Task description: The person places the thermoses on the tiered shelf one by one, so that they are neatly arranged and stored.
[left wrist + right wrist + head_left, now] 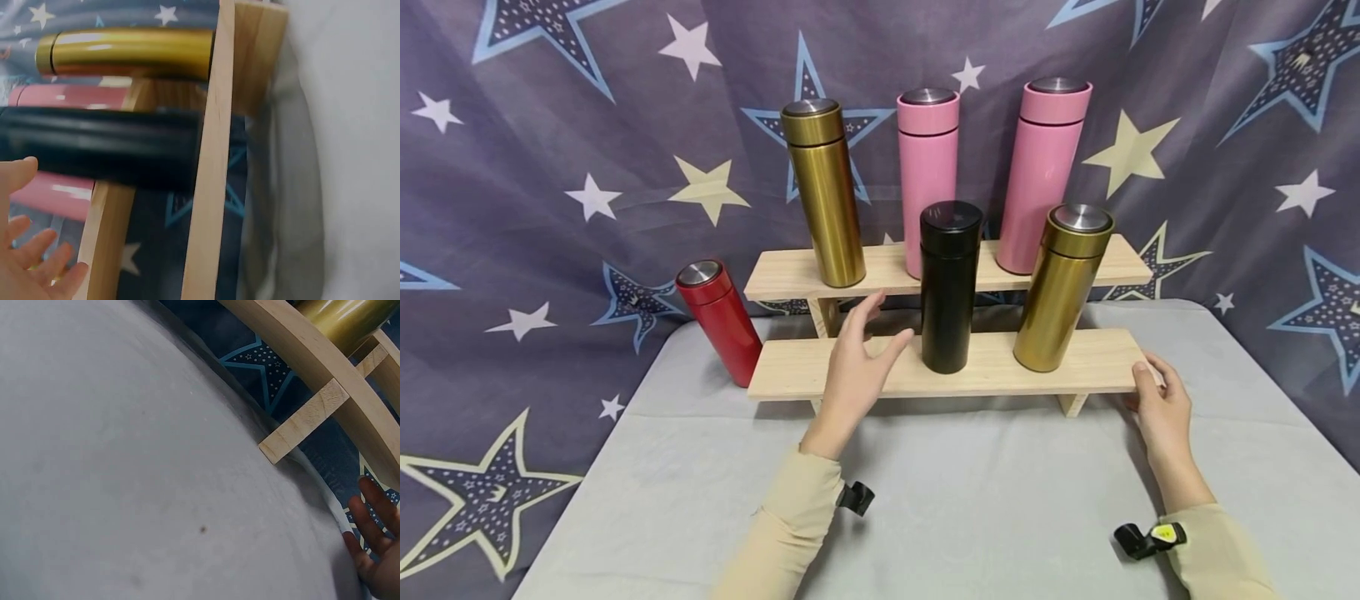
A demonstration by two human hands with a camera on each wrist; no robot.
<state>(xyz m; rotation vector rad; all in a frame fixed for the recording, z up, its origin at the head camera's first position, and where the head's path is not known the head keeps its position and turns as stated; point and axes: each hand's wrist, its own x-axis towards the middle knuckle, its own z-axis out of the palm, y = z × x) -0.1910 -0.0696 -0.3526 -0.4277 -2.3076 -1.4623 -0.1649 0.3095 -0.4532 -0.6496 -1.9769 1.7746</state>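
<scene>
My left hand (857,358) hovers over the lower wooden shelf (797,367), thumb and fingers spread apart with nothing between them. Just right of it stands a black thermos bottle (950,292); in the left wrist view the thumb overlaps this black bottle (106,147), and contact cannot be told. At the shelf's right end is my right hand (1165,412), its thumb by the corner. The right wrist view shows loosely extended fingers (372,525) beside the shelf's end; the thumb is hidden there. A gold thermos bottle (1063,287) stands on the same shelf, right of the black one.
On the upper shelf (883,260) stand another gold bottle (825,196) and two pink bottles, a left one (928,175) and a right one (1047,175). A red bottle (721,321) stands on the grey-covered table (970,492) left of the rack. A star-patterned curtain (625,125) hangs behind.
</scene>
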